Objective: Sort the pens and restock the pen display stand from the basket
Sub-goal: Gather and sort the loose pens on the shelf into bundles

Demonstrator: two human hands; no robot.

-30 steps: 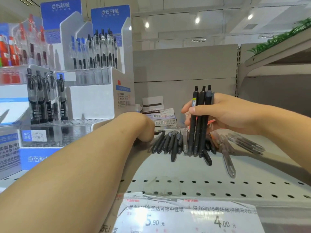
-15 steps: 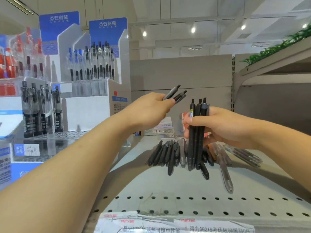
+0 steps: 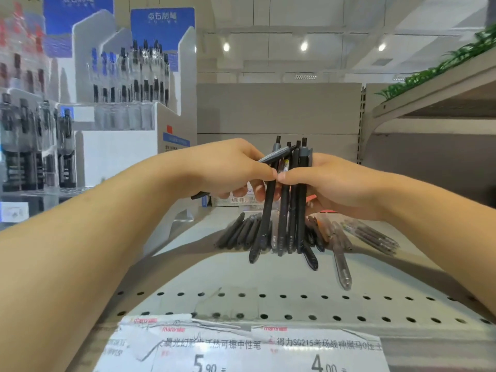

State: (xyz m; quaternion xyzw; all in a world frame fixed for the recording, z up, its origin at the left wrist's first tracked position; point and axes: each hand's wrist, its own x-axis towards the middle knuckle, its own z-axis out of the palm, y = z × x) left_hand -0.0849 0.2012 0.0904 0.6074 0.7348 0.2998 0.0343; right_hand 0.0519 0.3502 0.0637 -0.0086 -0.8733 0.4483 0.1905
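Your right hand (image 3: pixel 335 183) grips a bundle of black pens (image 3: pixel 292 200) upright, just above the shelf (image 3: pixel 241 277). Your left hand (image 3: pixel 230 170) meets it thumb to thumb, holding two more pens (image 3: pixel 273 157) against the bundle. Loose pens (image 3: pixel 241 234) lie on the shelf below both hands; the display stand (image 3: pixel 120 124) stands beyond your left hand.

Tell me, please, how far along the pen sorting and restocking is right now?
Partly done. The display stand already holds upright pens. In hand: the right hand grips a bundle of black pens, and the left hand brings more to it. Left: loose pens lie on the shelf.
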